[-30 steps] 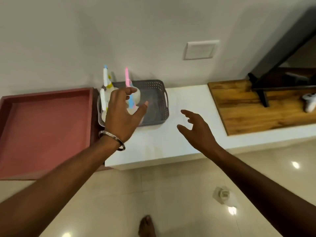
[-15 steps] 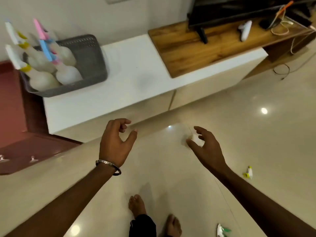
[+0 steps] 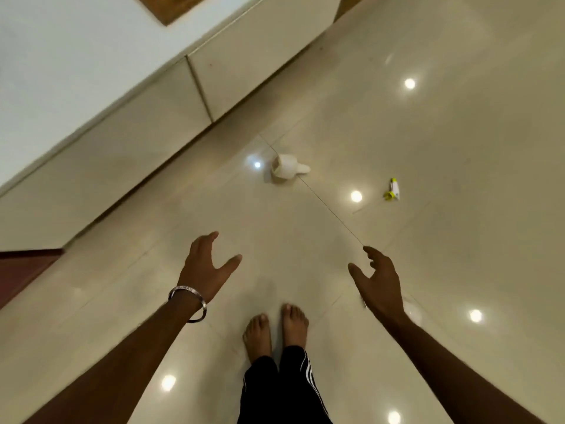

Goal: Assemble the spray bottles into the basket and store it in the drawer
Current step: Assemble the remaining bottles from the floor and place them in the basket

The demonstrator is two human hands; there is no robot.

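Note:
A white spray bottle body (image 3: 287, 168) lies on its side on the glossy floor, without a head. To its right lies a separate spray head (image 3: 393, 189), white with yellow parts. My left hand (image 3: 205, 268), with a metal bangle on the wrist, hangs over the floor with fingers apart and nothing in it. My right hand (image 3: 376, 283) is likewise spread and holds nothing. Both hands are nearer to me than the bottle. The basket and the drawer's inside are out of view.
A white cabinet (image 3: 107, 123) with closed fronts runs along the upper left. A corner of the red drawer unit (image 3: 21, 270) shows at the left edge. My bare feet (image 3: 275, 332) stand on the tiled floor between my arms. A pale round object (image 3: 413, 313) peeks out behind my right wrist.
The view has swung down from the counter and basket to the floor. Both hands dropped away from the basket and stay unfilled. The bottle body and spray head have come into view.

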